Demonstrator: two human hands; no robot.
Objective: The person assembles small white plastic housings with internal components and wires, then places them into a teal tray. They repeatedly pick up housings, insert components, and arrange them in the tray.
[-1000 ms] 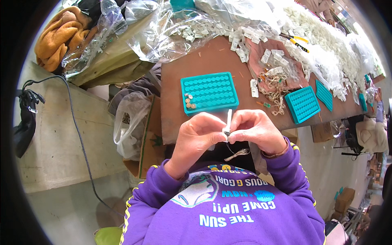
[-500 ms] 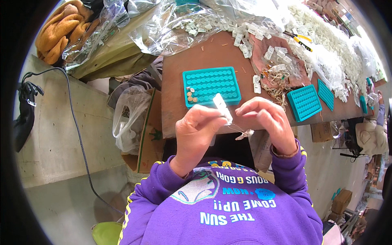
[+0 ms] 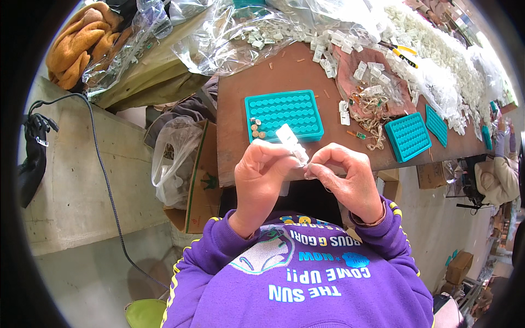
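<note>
My left hand point(image 3: 259, 174) pinches a small white plastic casing point(image 3: 290, 141) between thumb and fingertips, above the table's near edge. Its flat upper part sticks up past the fingers. Close against its lower end, my right hand point(image 3: 348, 177) has thumb and forefinger pinched on a thin wire, which shows only faintly below the fingers. Just beyond both hands lies a teal tray point(image 3: 287, 116) with rows of round pockets. Several small round button cells point(image 3: 255, 128) are gathered at its left side.
To the right, a pinkish cloth point(image 3: 340, 71) bears tangled wires point(image 3: 374, 109) and white casings. Another teal tray point(image 3: 407, 139) sits near the table edge. Yellow-handled pliers point(image 3: 402, 53) rest by a large heap of white parts point(image 3: 437, 71). A cardboard box point(image 3: 199, 183) stands left of the table.
My right hand has moved left to the casing and closed on the thin wire, which hung loose with a small piece at its end. The casing has shifted slightly left. A small green part now shows beside the wires.
</note>
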